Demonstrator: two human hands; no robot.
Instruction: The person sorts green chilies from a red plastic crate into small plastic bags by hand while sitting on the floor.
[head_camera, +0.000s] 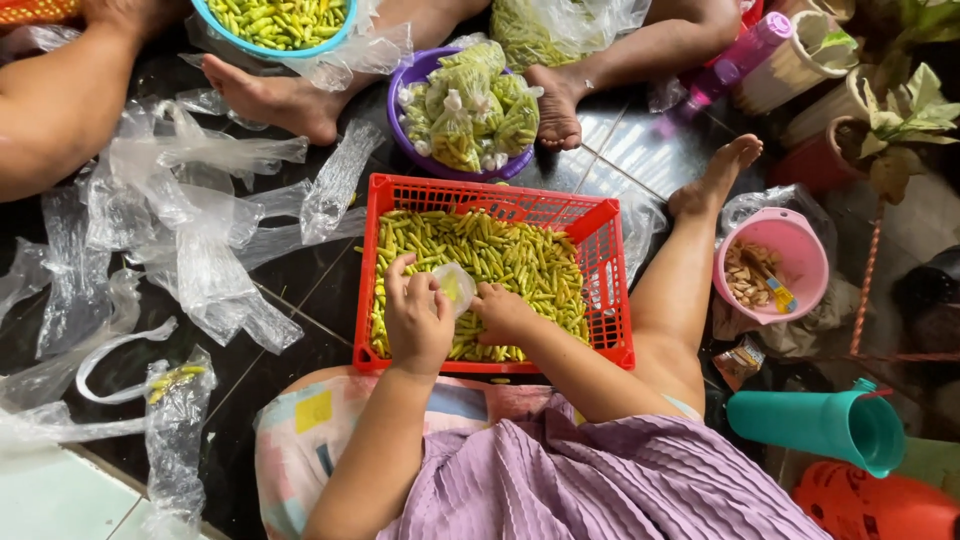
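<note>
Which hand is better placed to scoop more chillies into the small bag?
Probably the right hand: it rests on the green chillies in the red basket, while the left hand holds the small clear bag.

Premises present as a home floor used for informal food packing, likely a porch or entry area. Evidence: people sit barefoot directly on glossy dark floor tiles (300, 290) around a red plastic lattice crate (600, 290) of small green chillies, with a purple plastic bowl (405, 95) of filled bags and loose clear plastic bags (190, 240) strewn about. Potted plants in woven baskets (880, 120) stand alongside.
</note>
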